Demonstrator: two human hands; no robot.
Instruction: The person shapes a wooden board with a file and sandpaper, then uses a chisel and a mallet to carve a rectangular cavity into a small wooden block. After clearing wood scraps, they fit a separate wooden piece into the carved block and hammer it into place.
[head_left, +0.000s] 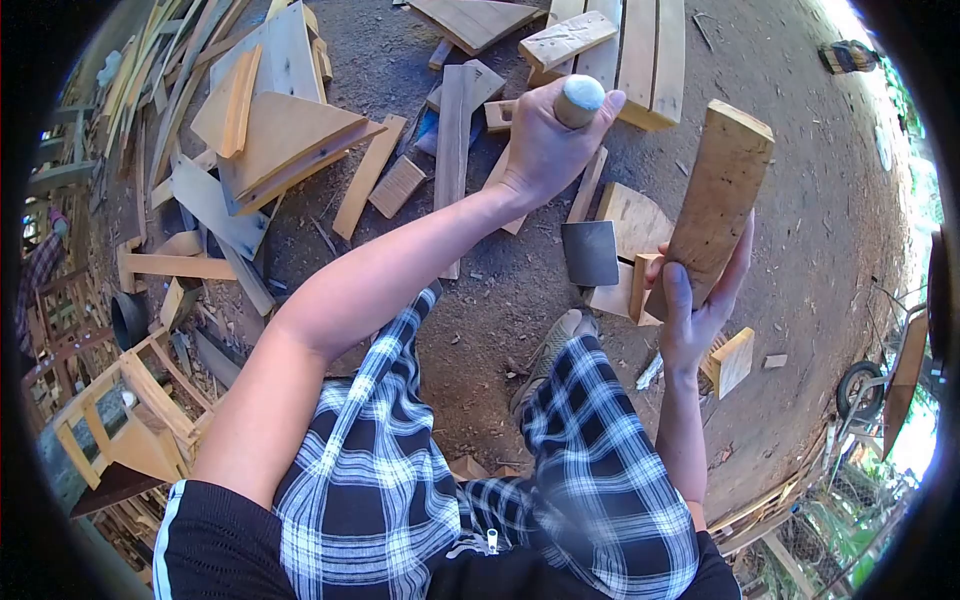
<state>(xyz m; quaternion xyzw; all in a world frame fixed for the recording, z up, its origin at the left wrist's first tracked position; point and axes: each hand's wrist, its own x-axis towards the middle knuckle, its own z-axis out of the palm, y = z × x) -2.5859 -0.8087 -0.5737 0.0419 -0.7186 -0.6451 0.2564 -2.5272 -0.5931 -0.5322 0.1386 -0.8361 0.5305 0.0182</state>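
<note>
My left hand is closed around the upright round handle of a tool, its pale butt end facing up. Below that hand is a broad, square metal blade; it appears to belong to the tool, but the join cannot be made out. My right hand grips the lower end of a thick rectangular wooden block, held tilted up to the right of the tool. Just under the blade, touching or nearly so, are a cut round of wood and smaller wood pieces.
Triangular boards, several loose offcuts and thin slats lie on the dirt ground ahead and left. Long planks are stacked at the top. A wooden frame stands at left, a small wheel at far right.
</note>
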